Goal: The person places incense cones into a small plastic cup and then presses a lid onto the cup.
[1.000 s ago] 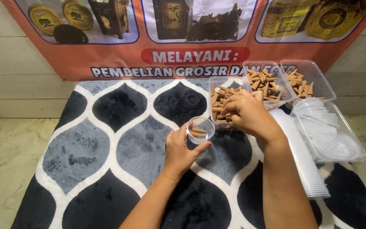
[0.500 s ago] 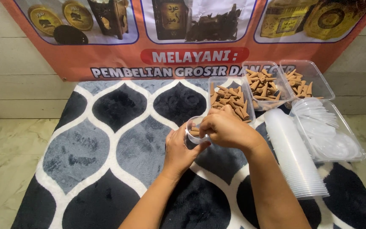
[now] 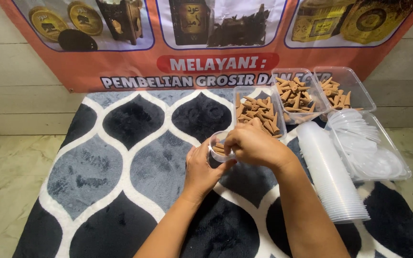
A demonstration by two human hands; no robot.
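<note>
- Left hand (image 3: 201,169) cups a small clear plastic cup (image 3: 217,145) from below, fingers wrapped round it; most of the cup wall is hidden behind both hands, only the rim and part of the side show.
- Right hand (image 3: 254,145) sits over the cup mouth with fingertips bunched and closed down; whether it pinches anything cannot be told, the fingertips are covered by the hand itself.
- A few brown pieces (image 3: 220,149) show inside the cup; count unreadable.
- Cup is held above the rug (image 3: 120,157), just in front of the nearest tray.
- Rug: plush pile, black, grey and slate lobed shapes with white outlines; lies on a pale marbled floor (image 3: 1,181), near edge cut off by the frame.
- Three clear, thin-walled rectangular trays in a row: nearest tray (image 3: 239,98) holds brown incense cones (image 3: 259,110), partly blocked by the right hand; middle tray (image 3: 279,76) and far tray (image 3: 359,88) hold the same tapered cones.
- Larger clear tub (image 3: 400,162) to the right holds a loose pile of round translucent lids (image 3: 364,148); single lids hard to separate.
- Long nested stack of clear cups (image 3: 328,177) lies on its side, between the right forearm and the tub.
- Orange printed banner (image 3: 135,71) on the pale plank wall (image 3: 20,81), top cut off.
</note>
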